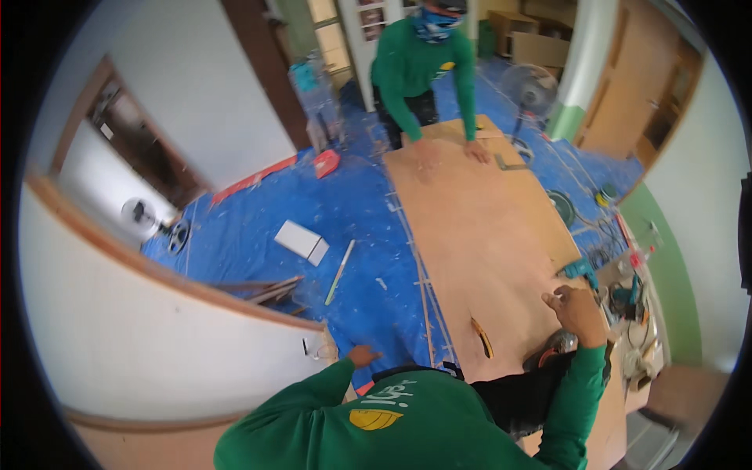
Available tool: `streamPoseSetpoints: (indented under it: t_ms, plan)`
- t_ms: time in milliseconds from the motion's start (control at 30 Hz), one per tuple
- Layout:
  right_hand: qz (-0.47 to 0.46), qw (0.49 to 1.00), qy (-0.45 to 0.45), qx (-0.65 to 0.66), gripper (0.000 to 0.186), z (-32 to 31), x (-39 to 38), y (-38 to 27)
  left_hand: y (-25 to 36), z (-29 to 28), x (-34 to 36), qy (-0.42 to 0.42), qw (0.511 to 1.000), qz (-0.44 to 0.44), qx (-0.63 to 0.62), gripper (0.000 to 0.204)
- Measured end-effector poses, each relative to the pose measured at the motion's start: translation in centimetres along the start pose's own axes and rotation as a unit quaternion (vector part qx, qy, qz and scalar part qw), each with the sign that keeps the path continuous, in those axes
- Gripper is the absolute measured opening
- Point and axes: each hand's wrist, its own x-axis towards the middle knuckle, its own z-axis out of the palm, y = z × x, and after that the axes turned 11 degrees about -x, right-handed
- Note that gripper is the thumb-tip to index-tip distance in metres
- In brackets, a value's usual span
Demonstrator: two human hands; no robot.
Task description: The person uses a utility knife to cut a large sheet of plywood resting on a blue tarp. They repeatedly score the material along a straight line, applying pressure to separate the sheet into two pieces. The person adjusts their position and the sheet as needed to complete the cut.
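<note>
A large sheet of plywood (478, 227) stretches from in front of me toward a co-worker. Over its near right edge my right hand (580, 315) is closed, thumb and finger pinched; a small pale tip shows there, too small to name. Just beyond that hand lies a teal power drill (578, 270). To its left, a yellow-and-black utility knife (482, 338) rests on the sheet. My left hand (363, 356) hangs off the sheet's left side above the blue floor cover, fingers stretched out, holding nothing visible. My knee is on the near end of the sheet.
A co-worker in green (423, 66) leans on the far end, near a metal square (511, 163). A standing fan (529, 90) is behind. Tools and cables (630, 301) crowd the right side. On the blue floor cover (235, 235) lies a white box (301, 242).
</note>
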Motion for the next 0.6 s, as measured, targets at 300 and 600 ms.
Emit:
streamPoseSetpoints:
  t_ms: [300,600]
  plan:
    - [-0.078,0.974,0.000,0.214,0.051,1.9,3.4,-5.0,-14.7,9.3,-11.1,-0.081,0.979,-0.185,0.003,0.076]
    - [-0.206,0.959,-0.194,-0.026,0.043,5.1,5.8,-8.2,-6.1,16.5,-15.1,0.086,0.958,-0.230,-0.151,0.073]
